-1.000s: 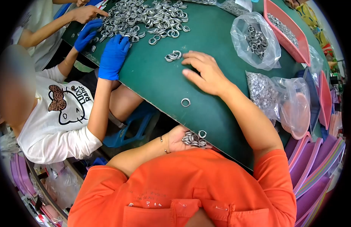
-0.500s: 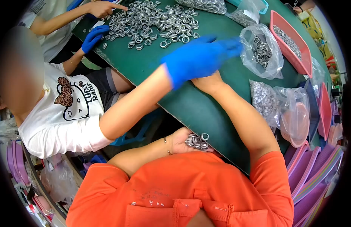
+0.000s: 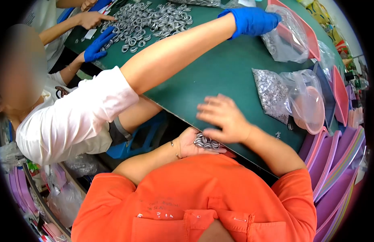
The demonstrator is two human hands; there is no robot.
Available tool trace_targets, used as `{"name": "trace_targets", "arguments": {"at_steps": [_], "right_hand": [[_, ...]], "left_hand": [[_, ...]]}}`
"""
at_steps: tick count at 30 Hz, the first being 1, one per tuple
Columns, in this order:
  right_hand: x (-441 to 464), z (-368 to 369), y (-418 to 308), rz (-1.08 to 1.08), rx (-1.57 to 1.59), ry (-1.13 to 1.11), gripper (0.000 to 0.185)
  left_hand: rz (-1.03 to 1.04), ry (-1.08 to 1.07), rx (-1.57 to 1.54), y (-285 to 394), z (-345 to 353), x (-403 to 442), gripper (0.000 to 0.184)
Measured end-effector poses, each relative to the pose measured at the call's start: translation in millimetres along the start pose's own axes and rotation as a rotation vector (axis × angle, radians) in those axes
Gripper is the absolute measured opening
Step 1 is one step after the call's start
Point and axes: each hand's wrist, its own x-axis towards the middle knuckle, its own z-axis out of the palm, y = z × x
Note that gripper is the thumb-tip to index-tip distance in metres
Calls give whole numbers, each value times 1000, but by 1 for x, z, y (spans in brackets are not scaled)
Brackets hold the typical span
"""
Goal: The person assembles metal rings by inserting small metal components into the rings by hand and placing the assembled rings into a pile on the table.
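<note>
Palm up just below the table edge, my left hand [image 3: 191,145] cups several metal rings [image 3: 206,142]. My right hand [image 3: 224,119] is palm down over the green table [image 3: 174,90] near that edge, its fingers apart and nothing seen in them. Beyond it, a large heap of grey rings [image 3: 142,24] lies on the far left of the table. A co-worker's blue-gloved hand [image 3: 255,22] grips the top of a clear plastic bag [image 3: 286,40] at the upper right.
The co-worker's arm [image 3: 183,52] stretches across the table. Their other gloved hand [image 3: 99,45] rests by the heap, near another person's pointing hand [image 3: 92,19]. On the right are a filled bag [image 3: 271,94], a pink tray [image 3: 313,36] and purple trays [image 3: 324,161].
The co-worker's gloved hand has crossed from the left to the bag at the upper right. My right hand has come back toward the table edge. The loose rings on the mid-table are gone.
</note>
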Motion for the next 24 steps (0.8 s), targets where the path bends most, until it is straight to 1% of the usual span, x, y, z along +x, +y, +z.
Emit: {"name": "trace_targets", "arguments": {"at_steps": [2, 4, 5, 6, 7, 8, 10, 11, 12, 14, 16, 17, 18, 19, 20, 21, 22, 24], "right_hand": [[-12, 19, -29, 11, 3, -10, 40], [-20, 38, -55, 25, 52, 57, 32], [-23, 44, -60, 35, 29, 63, 32], [-26, 49, -63, 13, 126, 137, 27], [-27, 50, -65, -12, 227, 210, 22], [-26, 48, -67, -5, 217, 215, 22], [-21, 41, -73, -161, 141, 256, 21], [-15, 44, -74, -223, 59, 376, 22], [-10, 37, -72, -232, 50, 379, 22], [8, 13, -67, -252, -86, 421, 22], [29, 0, -56, -91, -151, 553, 19], [40, -9, -48, -55, -155, 571, 20], [48, -17, -43, -17, -159, 589, 21], [52, -24, -44, -28, -163, 599, 21], [54, -32, -43, 36, -201, 618, 21], [56, -37, -39, 60, -221, 636, 21], [58, -42, -35, 84, -240, 653, 21], [55, -42, -23, 141, -326, 758, 19]], "left_hand": [[0, 88, 38, -31, -59, -37, 36], [-12, 224, 204, -27, -71, -44, 32], [99, 262, 81, -36, -66, -41, 28], [88, 373, 176, -42, -51, -44, 27], [127, 447, 293, -48, -42, -49, 26], [169, 525, 408, -53, -38, -55, 26], [120, 501, 323, -54, -35, -70, 25], [77, 380, 314, -50, -33, -73, 25], [81, 374, 326, -52, -17, -69, 25], [248, 403, 399, -55, 32, -54, 27], [344, 246, 380, -37, 47, -36, 29], [458, 277, 393, -39, 61, -22, 28], [496, 137, 365, -22, 45, -12, 26], [496, -19, 398, -11, 35, -7, 28], [491, -175, 433, -2, 30, -2, 32], [496, -237, 488, 2, 30, 8, 32], [503, -240, 455, 3, 36, 16, 31], [610, -26, 391, 5, 49, 31, 26]]}}
